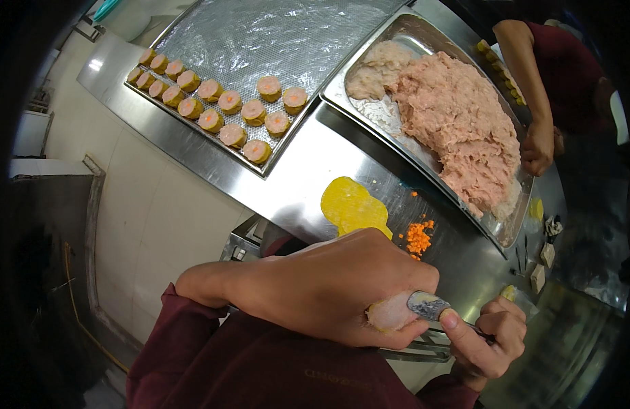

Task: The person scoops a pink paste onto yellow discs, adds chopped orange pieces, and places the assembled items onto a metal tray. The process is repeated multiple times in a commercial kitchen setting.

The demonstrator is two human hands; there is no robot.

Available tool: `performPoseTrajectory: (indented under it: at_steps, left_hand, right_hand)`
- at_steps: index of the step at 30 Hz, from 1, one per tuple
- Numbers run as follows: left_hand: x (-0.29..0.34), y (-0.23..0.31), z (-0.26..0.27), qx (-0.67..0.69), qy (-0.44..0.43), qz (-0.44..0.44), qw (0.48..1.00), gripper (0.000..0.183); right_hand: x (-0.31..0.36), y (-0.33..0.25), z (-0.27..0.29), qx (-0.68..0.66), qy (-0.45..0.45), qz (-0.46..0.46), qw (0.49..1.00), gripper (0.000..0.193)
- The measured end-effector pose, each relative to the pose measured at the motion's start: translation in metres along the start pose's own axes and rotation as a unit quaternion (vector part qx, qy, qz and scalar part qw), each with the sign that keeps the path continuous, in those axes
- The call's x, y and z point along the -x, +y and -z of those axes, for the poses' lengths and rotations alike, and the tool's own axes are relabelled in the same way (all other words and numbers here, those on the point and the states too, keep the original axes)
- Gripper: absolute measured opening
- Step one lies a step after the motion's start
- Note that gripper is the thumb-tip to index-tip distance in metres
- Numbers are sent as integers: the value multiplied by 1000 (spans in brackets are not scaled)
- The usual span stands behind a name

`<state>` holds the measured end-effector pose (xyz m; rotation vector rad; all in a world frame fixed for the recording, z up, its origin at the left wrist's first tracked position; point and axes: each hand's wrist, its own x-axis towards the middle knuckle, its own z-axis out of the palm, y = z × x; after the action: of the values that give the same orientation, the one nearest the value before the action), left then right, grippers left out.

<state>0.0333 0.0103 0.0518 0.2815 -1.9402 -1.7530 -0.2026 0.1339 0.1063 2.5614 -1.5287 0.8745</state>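
My left hand (342,283) is curled round a shumai dumpling (390,313), whose pale meat top and a bit of yellow wrapper edge show at the thumb side. In my right hand (489,341) is a small metal spatula (427,305), its smeared blade tip against the filling. Just beyond my left hand lie overlapping round yellow wrappers (352,204), partly covered by it. Beside them sits a little heap of diced carrot (418,237).
A deep steel pan (342,88) holds a mound of pink meat filling (458,123). Further left, a film-lined tray (260,34) carries rows of shumai (231,102), some carrot-topped. Another person's hand (538,146) is at the pan's right edge. The steel table's edge (192,157) runs diagonally.
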Motion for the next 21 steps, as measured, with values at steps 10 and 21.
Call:
performPoseTrajectory:
  at_steps: [10, 21]
  left_hand:
    - [-6, -2, -5, 47, -52, 24, 997, 35]
    - [-1, 4, -2, 21, -17, 67, 997, 28]
  right_hand:
    - [4, -1, 1, -39, -7, -3, 999, 32]
    - [6, -2, 6, -28, -11, -30, 999, 35]
